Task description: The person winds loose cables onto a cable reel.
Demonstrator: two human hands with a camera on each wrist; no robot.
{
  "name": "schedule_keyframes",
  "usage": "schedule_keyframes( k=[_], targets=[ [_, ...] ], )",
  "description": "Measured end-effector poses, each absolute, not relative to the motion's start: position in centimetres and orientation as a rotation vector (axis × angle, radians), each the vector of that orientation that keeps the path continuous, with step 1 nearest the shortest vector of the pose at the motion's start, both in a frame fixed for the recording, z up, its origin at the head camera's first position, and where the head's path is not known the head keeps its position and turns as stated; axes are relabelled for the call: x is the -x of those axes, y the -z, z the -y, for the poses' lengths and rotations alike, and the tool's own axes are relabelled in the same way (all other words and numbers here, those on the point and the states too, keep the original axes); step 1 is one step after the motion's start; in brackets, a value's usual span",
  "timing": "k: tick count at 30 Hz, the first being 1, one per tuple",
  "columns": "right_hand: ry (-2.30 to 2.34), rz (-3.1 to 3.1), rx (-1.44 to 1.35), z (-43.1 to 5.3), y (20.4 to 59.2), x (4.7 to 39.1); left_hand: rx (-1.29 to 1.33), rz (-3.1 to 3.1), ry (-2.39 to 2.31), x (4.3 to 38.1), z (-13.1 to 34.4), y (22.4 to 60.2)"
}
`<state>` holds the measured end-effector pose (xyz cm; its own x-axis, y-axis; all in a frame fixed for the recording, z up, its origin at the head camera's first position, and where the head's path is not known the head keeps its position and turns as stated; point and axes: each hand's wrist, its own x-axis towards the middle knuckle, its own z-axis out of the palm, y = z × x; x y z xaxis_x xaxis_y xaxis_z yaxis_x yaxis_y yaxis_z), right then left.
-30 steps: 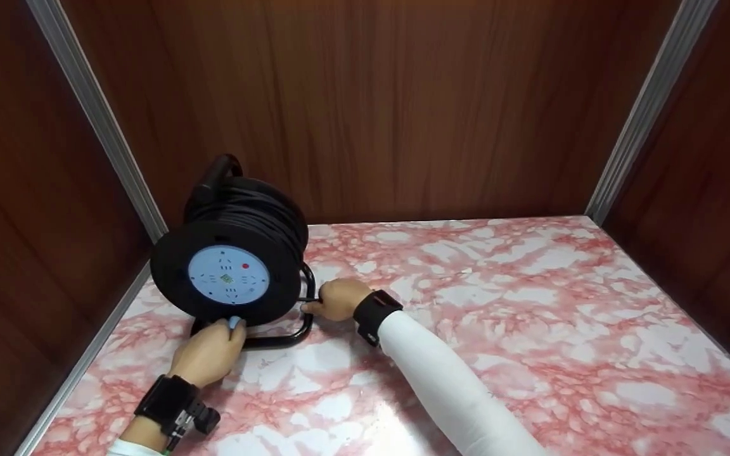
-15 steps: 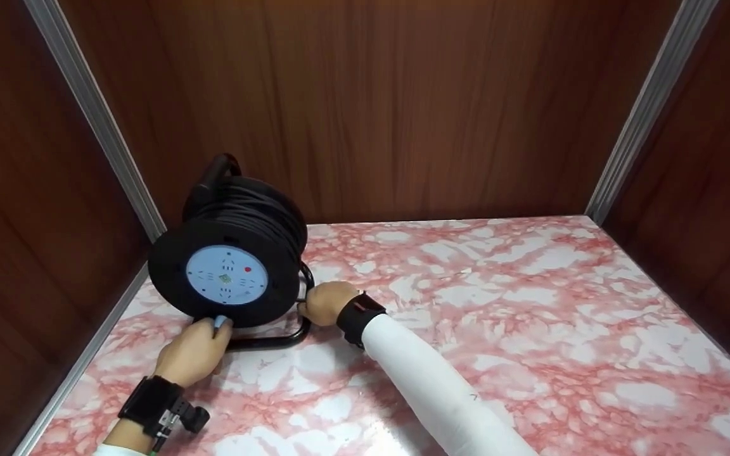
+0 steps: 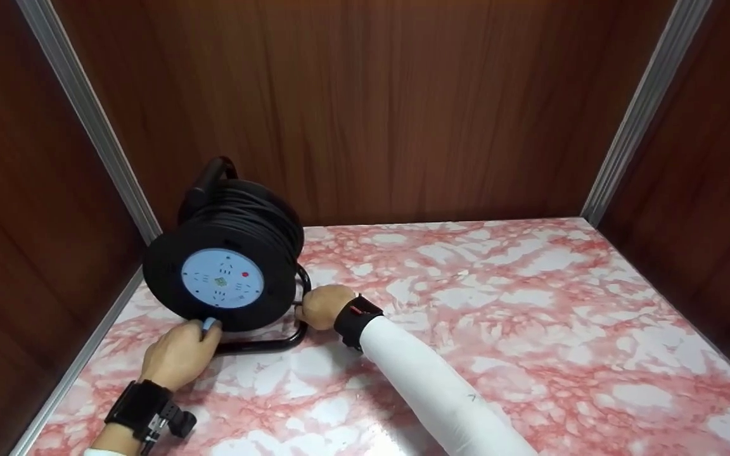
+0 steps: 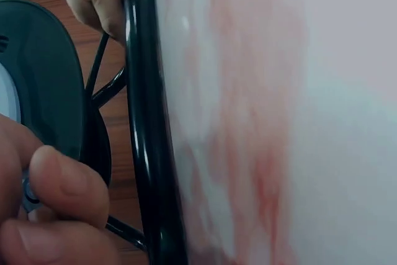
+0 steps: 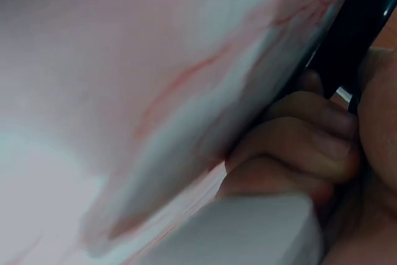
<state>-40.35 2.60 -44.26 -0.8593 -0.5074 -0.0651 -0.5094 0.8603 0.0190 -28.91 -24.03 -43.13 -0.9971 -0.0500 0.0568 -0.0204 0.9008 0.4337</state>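
A black cable reel (image 3: pixel 222 310) with a round light-blue socket panel (image 3: pixel 213 275) stands tilted on a black tube frame (image 4: pixel 146 134). My left hand (image 3: pixel 178 354) pinches a small light-blue knob (image 3: pixel 208 324) at the lower rim of the disc. Beside the frame's right bend, my right hand (image 3: pixel 324 307) grips the loose end of the black cable (image 3: pixel 296 303), which runs into the reel. The right wrist view has its fingers (image 5: pixel 291 144) curled close to the tube. A pale grey block (image 5: pixel 248 234) lies against them; what it is I cannot tell.
The table (image 3: pixel 530 329) has a red and white marbled top. Brown wood-look panels (image 3: pixel 403 114) stand behind it and at both sides, joined by grey metal corner strips (image 3: pixel 634 120). The reel is close to the left panel.
My left hand and the blue knob have moved left along the disc's lower rim, and the socket panel has turned slightly clockwise. My right hand has come nearer the reel along the cable.
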Motion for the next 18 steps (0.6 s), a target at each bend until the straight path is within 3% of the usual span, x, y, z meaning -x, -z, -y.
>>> schedule_keyframes(
  k=[12, 18],
  targets=[
    [-0.004, -2.973, 0.796, -2.22, 44.37, 40.44, -0.010, 2.982, 0.710, 29.10, 24.26, 43.63],
    [-0.190, -3.066, 0.817, -2.24, 44.23, 40.35, -0.006, 2.991, 0.767, 29.15, 24.54, 43.42]
  ],
)
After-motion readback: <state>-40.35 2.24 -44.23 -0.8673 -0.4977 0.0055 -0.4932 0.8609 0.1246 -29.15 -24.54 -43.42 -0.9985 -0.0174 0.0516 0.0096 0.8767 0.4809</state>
